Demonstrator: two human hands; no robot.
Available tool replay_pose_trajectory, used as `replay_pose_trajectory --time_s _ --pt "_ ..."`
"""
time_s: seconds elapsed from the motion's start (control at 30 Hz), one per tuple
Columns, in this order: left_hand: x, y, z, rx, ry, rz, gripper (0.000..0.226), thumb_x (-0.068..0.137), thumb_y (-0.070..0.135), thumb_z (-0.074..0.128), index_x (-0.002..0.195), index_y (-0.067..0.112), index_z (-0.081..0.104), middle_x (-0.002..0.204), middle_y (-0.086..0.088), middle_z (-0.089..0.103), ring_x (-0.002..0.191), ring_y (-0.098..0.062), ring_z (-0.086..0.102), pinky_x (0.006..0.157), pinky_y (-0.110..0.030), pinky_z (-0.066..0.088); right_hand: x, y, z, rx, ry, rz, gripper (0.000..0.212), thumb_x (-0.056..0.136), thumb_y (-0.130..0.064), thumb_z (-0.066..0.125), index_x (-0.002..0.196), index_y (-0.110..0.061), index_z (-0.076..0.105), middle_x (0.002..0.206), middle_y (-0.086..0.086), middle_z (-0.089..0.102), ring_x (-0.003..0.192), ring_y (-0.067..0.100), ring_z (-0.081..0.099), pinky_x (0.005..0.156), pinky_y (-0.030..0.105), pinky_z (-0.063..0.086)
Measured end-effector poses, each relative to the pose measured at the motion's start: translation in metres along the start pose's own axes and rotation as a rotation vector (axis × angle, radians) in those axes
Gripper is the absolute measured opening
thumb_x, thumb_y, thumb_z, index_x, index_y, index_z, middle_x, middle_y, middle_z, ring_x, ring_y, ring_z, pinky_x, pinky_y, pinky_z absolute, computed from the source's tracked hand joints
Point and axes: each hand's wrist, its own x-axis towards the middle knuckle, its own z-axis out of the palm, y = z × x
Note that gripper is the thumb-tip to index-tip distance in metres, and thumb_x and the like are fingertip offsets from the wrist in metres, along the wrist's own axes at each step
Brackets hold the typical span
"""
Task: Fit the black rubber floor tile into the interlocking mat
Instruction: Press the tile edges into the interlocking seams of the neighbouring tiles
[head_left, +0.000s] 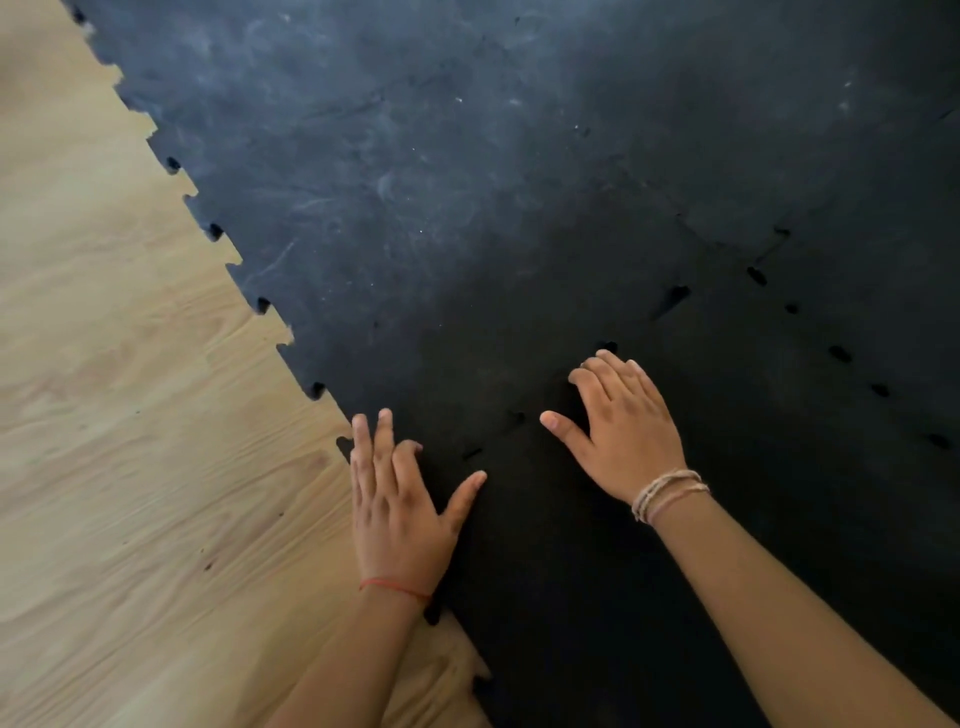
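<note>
The black rubber floor tile lies flat at the lower middle, its toothed far edge meeting the interlocking mat along a diagonal seam with small dark gaps. My left hand rests palm down on the tile's left corner at the mat's edge, fingers spread, holding nothing. My right hand presses flat on the seam further right, fingers slightly curled over the joint. A second seam with several open notches runs down the right side.
Light wooden floor fills the left side, bordering the mat's jagged toothed edge. The dusty, scuffed mat covers the whole upper and right part of the view.
</note>
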Motion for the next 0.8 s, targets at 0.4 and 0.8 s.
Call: replay_pose_trajectory --time_s 0.4,0.8 --pt "-0.006 0.0 -0.002 0.085 -0.098 0.1 0.076 0.087 0.063 0.019 0.125 0.003 0.047 0.144 -0.017 0.037 0.139 -0.026 0.009 0.115 -0.042 0.007 -0.011 0.01 0.032 0.027 0.141 0.021 0.066 0.092 -0.058 0.013 0.113 -0.013 0.055 0.125 0.013 0.057 0.128 0.03 0.043 0.108 0.043 0.023" --pt "-0.024 -0.01 0.011 -0.372 0.223 -0.131 0.089 0.083 0.068 0.029 0.113 -0.012 0.053 0.131 -0.03 0.047 0.133 -0.039 0.028 0.107 -0.045 0.026 0.043 0.087 0.008 0.23 0.103 0.563 0.083 0.086 -0.064 0.035 0.148 -0.011 0.016 0.158 0.007 -0.004 0.144 0.022 -0.004 0.116 0.036 0.002"
